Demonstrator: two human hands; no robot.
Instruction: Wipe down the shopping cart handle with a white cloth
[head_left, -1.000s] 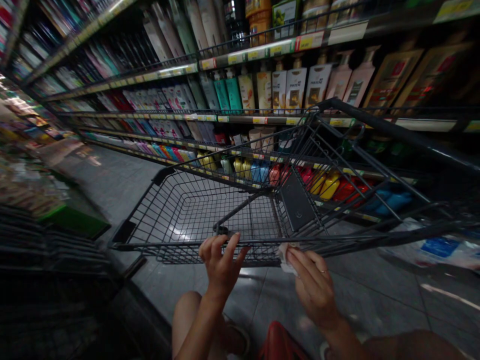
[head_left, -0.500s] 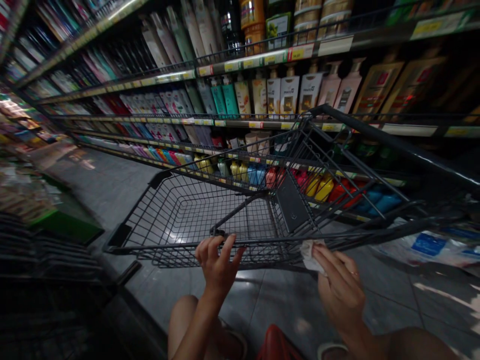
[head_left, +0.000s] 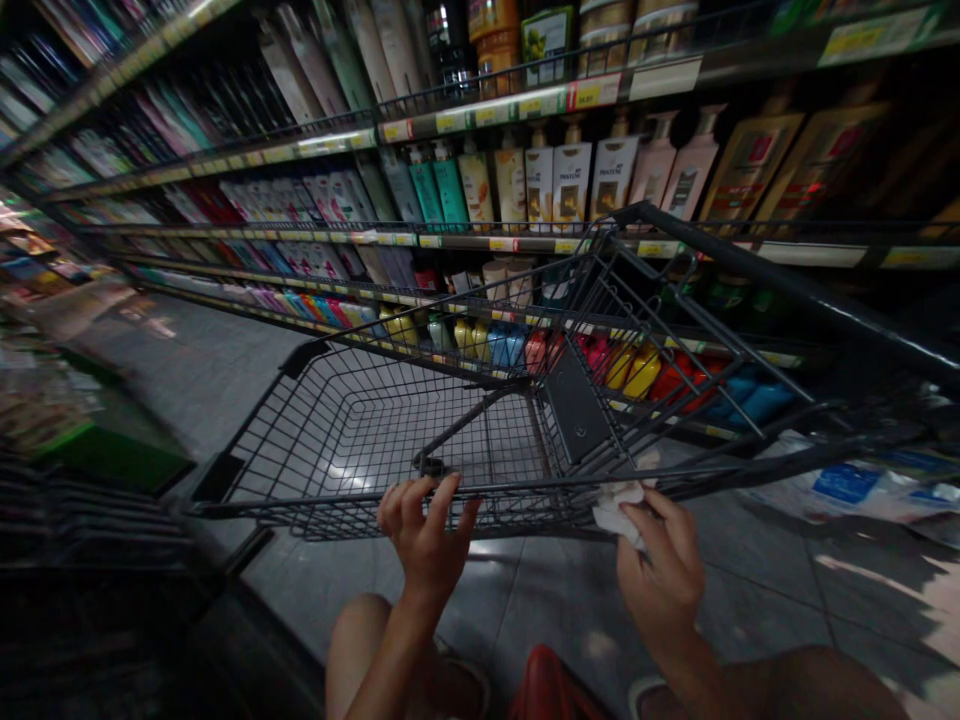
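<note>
A dark-grey metal-wire shopping cart [head_left: 576,405] is standing upright and side-on over grey floor tiles [head_left: 555,600]. A crumpled, thin white tissue [head_left: 616,512] is bunching against the cart's near top rail [head_left: 525,488], partly showing above it.

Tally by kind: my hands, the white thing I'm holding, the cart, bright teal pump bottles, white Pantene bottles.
Left hand, right hand: 2
White tissue or cloth: 1
Cart: 1
Bright teal pump bottles: 2
White Pantene bottles: 3
Total: 9

The wire cart [head_left: 525,487] looks like slightly glossy metal, the crumpled wipe [head_left: 616,512] like matt, soft paper.
</note>
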